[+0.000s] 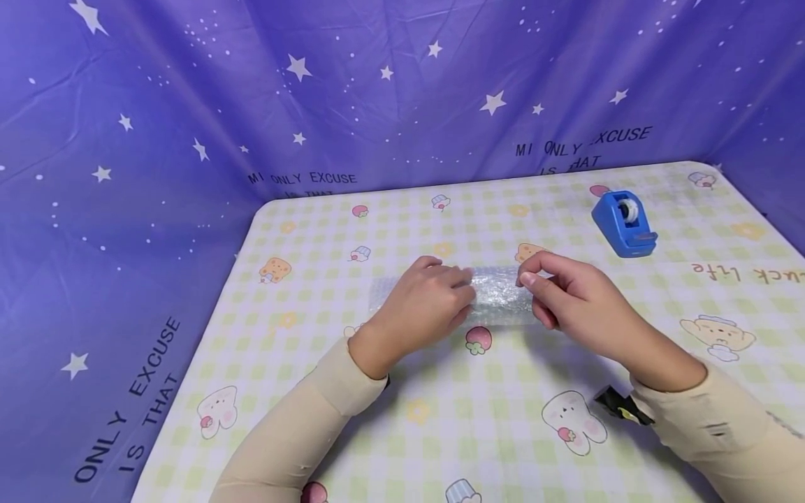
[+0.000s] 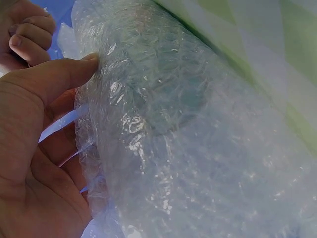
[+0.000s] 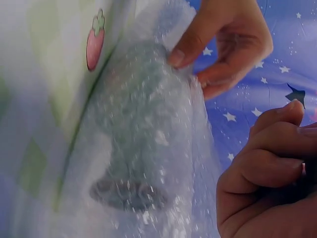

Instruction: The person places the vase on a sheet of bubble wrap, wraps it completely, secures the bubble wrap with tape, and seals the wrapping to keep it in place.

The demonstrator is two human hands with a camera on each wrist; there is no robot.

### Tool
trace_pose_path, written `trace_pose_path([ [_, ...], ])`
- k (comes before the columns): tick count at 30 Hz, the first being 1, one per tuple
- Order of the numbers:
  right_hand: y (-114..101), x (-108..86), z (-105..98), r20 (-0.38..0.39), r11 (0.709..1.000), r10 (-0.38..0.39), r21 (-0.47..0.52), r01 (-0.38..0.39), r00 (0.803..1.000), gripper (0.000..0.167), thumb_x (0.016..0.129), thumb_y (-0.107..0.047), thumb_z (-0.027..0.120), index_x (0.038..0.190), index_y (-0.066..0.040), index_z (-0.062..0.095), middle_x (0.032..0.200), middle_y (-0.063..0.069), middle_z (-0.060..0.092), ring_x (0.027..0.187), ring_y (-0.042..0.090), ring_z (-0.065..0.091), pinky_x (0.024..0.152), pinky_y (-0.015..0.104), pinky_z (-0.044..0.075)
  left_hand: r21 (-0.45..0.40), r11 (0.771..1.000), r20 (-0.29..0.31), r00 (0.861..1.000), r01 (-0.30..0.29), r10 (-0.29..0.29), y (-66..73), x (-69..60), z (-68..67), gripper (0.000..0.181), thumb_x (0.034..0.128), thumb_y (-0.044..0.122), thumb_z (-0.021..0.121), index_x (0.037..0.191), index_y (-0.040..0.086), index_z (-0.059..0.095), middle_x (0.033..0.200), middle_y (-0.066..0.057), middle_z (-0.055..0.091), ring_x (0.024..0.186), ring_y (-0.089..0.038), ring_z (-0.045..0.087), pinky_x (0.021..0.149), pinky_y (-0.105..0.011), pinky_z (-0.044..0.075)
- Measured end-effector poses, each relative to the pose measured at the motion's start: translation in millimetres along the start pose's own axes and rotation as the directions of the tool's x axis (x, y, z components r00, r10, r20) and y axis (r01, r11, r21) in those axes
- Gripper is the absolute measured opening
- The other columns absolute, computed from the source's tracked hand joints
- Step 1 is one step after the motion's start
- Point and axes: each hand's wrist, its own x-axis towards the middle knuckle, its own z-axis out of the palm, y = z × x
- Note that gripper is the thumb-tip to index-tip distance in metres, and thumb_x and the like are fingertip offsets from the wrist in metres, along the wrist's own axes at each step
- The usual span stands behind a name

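A roll of clear bubble wrap lies crosswise on the table. Through its layers shows a blurred greenish object with a dark rounded end; its kind cannot be made out. My left hand pinches the wrap's far edge, thumb on top and fingers behind, as the left wrist view shows. At the roll's right end is my right hand, its fingers curled and thumb against the index finger. In the right wrist view those curled fingers stand apart from the wrap, and nothing visible is between them.
A blue tape dispenser with a roll of tape stands at the back right of the table. The checked tablecloth carries printed cartoons. A purple starry curtain hangs behind the table and at its sides.
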Motion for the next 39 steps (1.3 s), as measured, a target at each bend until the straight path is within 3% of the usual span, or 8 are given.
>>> trace_pose_path([
  [4, 0, 1.8, 9, 0.040, 0.999, 0.001, 0.044, -0.002, 0.999, 0.023, 0.109, -0.031, 0.051, 0.102, -0.011, 0.060, 0.056, 0.006, 0.052, 0.043, 0.021, 0.040, 0.041, 0.033, 0.034, 0.008, 1.000, 0.002, 1.000, 0.000, 0.000, -0.1, -0.1, -0.4, 0.004, 0.0865, 0.017, 0.075, 0.083, 0.019, 0.075, 0.107, 0.003, 0.076, 0.089, -0.014, 0.073, 0.095, -0.040, 0.051],
  [11, 3, 3.8, 22, 0.107, 0.993, 0.007, 0.118, -0.020, 0.994, 0.024, 0.109, -0.028, 0.051, 0.102, -0.008, 0.060, 0.053, 0.006, 0.049, 0.041, 0.021, 0.037, 0.040, 0.033, 0.031, -0.010, 1.000, -0.002, 1.000, 0.002, -0.002, -0.7, 0.4, 0.2, 0.008, 0.0871, 0.019, 0.076, 0.080, 0.020, 0.073, 0.099, 0.005, 0.074, 0.085, -0.012, 0.071, 0.086, -0.035, 0.050],
  [24, 5, 3.7, 33, 0.136, 0.978, 0.057, 0.191, -0.082, 0.989, 0.027, 0.109, -0.028, 0.051, 0.105, -0.002, 0.059, 0.053, 0.006, 0.049, 0.041, 0.020, 0.037, 0.040, 0.032, 0.029, -0.017, 1.000, 0.017, 1.000, 0.017, -0.017, -1.3, -0.3, -0.4, 0.008, 0.0887, 0.019, 0.075, 0.081, 0.018, 0.073, 0.116, 0.001, 0.076, 0.100, -0.013, 0.074, 0.089, -0.036, 0.051],
  [32, 9, 3.5, 36, 0.158, 0.963, 0.106, 0.231, -0.141, 0.982, 0.031, 0.109, -0.029, 0.051, 0.107, 0.001, 0.059, 0.054, 0.006, 0.049, 0.042, 0.018, 0.036, 0.040, 0.032, 0.029, -0.020, 1.000, -0.012, 1.000, 0.015, -0.015, -1.8, 0.5, 3.0, 0.014, 0.0898, 0.016, 0.069, 0.076, 0.019, 0.067, 0.102, 0.004, 0.074, 0.085, -0.012, 0.070, 0.086, -0.035, 0.051],
  [39, 13, 6.1, 39, 0.166, 0.955, 0.162, 0.222, -0.197, 0.973, 0.033, 0.108, -0.032, 0.053, 0.107, 0.000, 0.060, 0.055, 0.006, 0.051, 0.044, 0.017, 0.038, 0.041, 0.032, 0.030, -0.017, 1.000, 0.005, 1.000, 0.022, -0.022, -2.8, -0.5, 2.6, 0.008, 0.0898, 0.019, 0.072, 0.082, 0.018, 0.071, 0.114, 0.002, 0.076, 0.097, -0.013, 0.073, 0.093, -0.036, 0.050],
])
